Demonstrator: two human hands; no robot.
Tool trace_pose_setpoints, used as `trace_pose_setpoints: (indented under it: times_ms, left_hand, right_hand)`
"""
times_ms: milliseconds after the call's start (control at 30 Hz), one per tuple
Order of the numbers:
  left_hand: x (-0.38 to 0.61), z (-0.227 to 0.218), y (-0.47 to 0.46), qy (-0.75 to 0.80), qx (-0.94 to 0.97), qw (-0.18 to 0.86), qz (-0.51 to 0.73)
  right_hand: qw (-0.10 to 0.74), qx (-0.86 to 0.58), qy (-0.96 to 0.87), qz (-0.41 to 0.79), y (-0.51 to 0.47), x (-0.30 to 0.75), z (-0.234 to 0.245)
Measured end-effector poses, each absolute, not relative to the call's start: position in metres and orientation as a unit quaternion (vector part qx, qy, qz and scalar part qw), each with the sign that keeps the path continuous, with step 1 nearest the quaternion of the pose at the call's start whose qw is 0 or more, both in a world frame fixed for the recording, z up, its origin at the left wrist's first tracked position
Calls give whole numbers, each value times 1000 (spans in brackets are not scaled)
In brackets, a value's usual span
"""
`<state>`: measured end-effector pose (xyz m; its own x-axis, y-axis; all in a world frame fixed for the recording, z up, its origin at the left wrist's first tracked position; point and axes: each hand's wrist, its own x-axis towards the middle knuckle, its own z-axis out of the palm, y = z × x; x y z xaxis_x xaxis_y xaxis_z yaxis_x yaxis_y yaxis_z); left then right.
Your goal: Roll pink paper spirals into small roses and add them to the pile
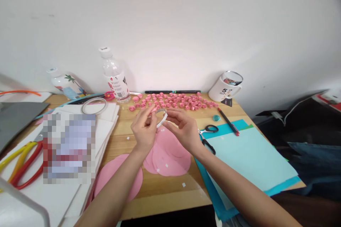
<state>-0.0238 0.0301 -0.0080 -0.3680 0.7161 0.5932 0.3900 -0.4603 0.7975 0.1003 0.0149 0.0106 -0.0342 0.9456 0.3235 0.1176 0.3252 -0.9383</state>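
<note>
My left hand [145, 127] is closed, its fingertips pinching a small pink paper piece [153, 110] that they largely cover. Held up beside it is a narrow roll of white tape [163, 117], which my right hand [183, 126] grips at its right side between thumb and fingers. Both hands hover over a stack of pink paper circles [170, 159] strewn with tiny white scraps. Another pink paper circle [114, 173] lies partly beneath my left forearm. Behind the hands, many small rolled pink paper pieces [183, 100] spread over the table.
Black-handled scissors [210, 128] and a dark pen [227, 122] lie by light blue paper sheets [250, 159] at right. A white mug [223, 88] and a plastic bottle [116, 78] stand near the wall. White paper [64, 198], pliers [29, 170] and a larger tape roll [93, 106] occupy the left.
</note>
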Motion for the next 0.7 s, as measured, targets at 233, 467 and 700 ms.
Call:
trace_pose_setpoints:
  times_ms: [233,467,700]
  left_hand:
    - [-25,-13,30,517,524,115,667]
    - [-28,-19,37,533,497,93,678]
    - [-29,-22,39,545,468,128,684]
  right_hand:
    - [397,-456,-794,68,-4,99,11]
    - [305,-573,-760,39,-5,157,34]
    - [3,-642,-761,98,-18,236,8]
